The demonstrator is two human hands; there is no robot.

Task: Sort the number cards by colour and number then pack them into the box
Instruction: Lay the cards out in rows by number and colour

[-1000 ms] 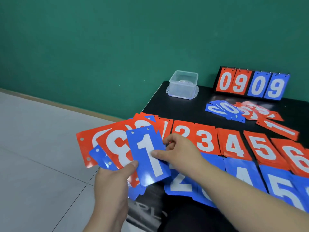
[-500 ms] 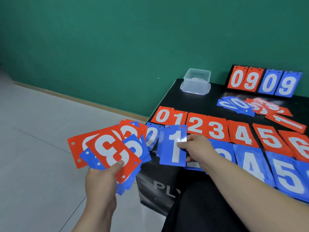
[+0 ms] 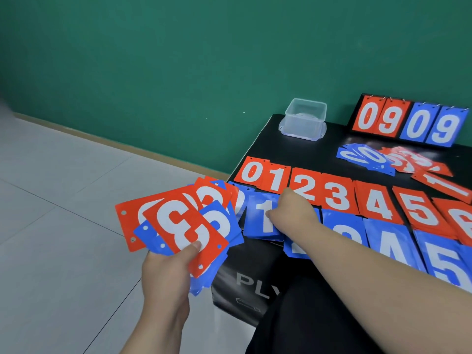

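Black table (image 3: pixel 301 149), green wall (image 3: pixel 178 60); left hand (image 3: pixel 166 277) grips cards (image 3: pixel 178 226), right hand (image 3: pixel 293 213) pinches blue 1 (image 3: pixel 260 221).

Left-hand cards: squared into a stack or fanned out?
Fanned out: the left hand grips the cards spread, red and blue faces overlapping.

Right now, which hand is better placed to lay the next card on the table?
Likely right. The right hand is over the table, on the blue 1 card; the left hand grips the fan of cards.
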